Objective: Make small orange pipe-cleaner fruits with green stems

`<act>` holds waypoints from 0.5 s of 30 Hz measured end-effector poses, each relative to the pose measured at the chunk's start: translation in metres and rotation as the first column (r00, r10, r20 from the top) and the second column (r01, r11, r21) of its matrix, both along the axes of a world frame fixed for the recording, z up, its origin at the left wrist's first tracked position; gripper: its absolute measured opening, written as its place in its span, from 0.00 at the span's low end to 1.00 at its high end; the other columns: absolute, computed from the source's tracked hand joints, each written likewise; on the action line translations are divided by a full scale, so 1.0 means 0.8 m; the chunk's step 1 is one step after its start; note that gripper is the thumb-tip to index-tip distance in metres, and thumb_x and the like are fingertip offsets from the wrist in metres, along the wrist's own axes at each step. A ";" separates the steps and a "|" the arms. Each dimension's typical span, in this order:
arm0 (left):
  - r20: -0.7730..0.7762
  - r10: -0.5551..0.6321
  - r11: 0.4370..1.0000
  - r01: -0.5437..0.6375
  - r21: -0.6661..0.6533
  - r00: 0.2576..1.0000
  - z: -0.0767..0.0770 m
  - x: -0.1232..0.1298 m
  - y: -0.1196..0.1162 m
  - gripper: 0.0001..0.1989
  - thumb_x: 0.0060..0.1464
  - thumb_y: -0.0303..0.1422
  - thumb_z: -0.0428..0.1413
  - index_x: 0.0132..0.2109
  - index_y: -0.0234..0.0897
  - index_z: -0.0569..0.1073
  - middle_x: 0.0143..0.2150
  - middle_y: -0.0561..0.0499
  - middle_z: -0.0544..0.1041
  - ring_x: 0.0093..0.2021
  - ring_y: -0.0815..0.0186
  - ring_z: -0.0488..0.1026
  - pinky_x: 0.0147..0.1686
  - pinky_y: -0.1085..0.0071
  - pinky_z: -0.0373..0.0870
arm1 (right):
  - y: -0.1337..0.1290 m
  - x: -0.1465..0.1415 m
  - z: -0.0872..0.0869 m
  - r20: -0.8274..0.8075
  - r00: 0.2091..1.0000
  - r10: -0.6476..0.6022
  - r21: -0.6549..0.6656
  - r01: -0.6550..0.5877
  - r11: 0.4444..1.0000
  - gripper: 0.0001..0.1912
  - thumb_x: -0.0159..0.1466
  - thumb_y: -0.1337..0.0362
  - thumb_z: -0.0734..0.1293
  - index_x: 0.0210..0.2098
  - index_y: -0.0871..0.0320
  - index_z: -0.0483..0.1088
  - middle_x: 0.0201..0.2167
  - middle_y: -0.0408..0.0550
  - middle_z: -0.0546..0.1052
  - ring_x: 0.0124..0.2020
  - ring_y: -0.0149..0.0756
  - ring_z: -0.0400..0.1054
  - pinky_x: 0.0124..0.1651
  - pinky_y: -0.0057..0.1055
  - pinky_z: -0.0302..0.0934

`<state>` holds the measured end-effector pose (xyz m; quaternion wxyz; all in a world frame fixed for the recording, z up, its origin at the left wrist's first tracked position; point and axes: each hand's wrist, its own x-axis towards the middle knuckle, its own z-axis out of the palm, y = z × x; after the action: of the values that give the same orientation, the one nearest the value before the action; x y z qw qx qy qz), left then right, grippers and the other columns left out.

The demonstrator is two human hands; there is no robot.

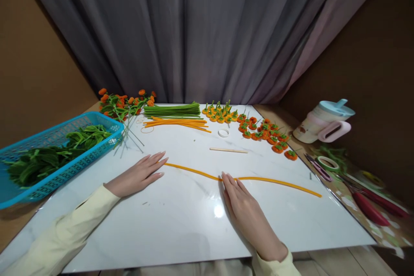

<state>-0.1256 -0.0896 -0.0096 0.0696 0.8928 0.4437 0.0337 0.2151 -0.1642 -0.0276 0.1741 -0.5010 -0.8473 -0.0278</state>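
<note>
A long yellow-orange pipe cleaner (274, 180) lies across the white marbled board (136, 224), slightly wavy. My left hand (139, 175) rests palm down at its left end, fingers stretched out and the thumb apart. Over its middle lies my right hand (241, 200), fingers straight and flat, covering a short piece of it. The right part of the pipe cleaner runs free past that hand. Beyond my hands are a thin wooden stick (228, 150) and a white ring (223, 133), probably a tape roll. Further back sit loose orange pipe cleaners (176, 123) and a bundle of green ones (171, 110).
At left stands a blue basket (93, 144) with green leaves; behind it lie stemmed orange flowers (129, 102). Yellow flower heads (221, 115) and orange flower heads (258, 129) sit back right. Right of the board are a cup (323, 123), scissors (318, 168) and red-handled pliers (370, 209).
</note>
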 end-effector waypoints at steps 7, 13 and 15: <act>0.031 -0.043 0.992 0.039 0.123 0.999 0.011 0.025 -0.015 0.23 0.63 0.41 0.41 0.62 0.38 0.57 0.66 0.45 0.49 0.65 0.58 0.47 0.62 0.55 0.47 | -0.007 -0.001 0.014 -0.398 0.910 -0.116 -0.204 0.036 0.978 0.27 0.66 0.66 0.53 0.64 0.56 0.42 0.55 0.54 0.67 0.54 0.39 0.64 0.55 0.41 0.62; 0.180 -0.352 0.933 0.330 0.144 0.918 0.038 0.126 -0.035 0.14 0.62 0.31 0.45 0.53 0.34 0.65 0.54 0.43 0.70 0.53 0.61 0.65 0.54 0.61 0.60 | -0.007 -0.002 0.006 -0.542 0.829 -0.140 -0.290 -0.028 0.957 0.29 0.66 0.66 0.53 0.64 0.54 0.38 0.56 0.54 0.66 0.56 0.37 0.62 0.56 0.40 0.60; 0.256 -0.341 0.940 0.322 0.115 0.904 0.037 0.161 -0.032 0.12 0.60 0.33 0.48 0.48 0.33 0.66 0.50 0.42 0.71 0.50 0.59 0.66 0.50 0.60 0.63 | -0.007 -0.001 0.004 -0.559 0.818 -0.137 -0.292 -0.040 0.955 0.29 0.66 0.67 0.53 0.64 0.54 0.39 0.55 0.54 0.67 0.56 0.36 0.62 0.56 0.39 0.60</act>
<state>0.0033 -0.1153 0.0197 0.1035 0.9439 0.2702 0.1593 0.2145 -0.1695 -0.0240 0.3446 -0.5276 -0.7369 0.2447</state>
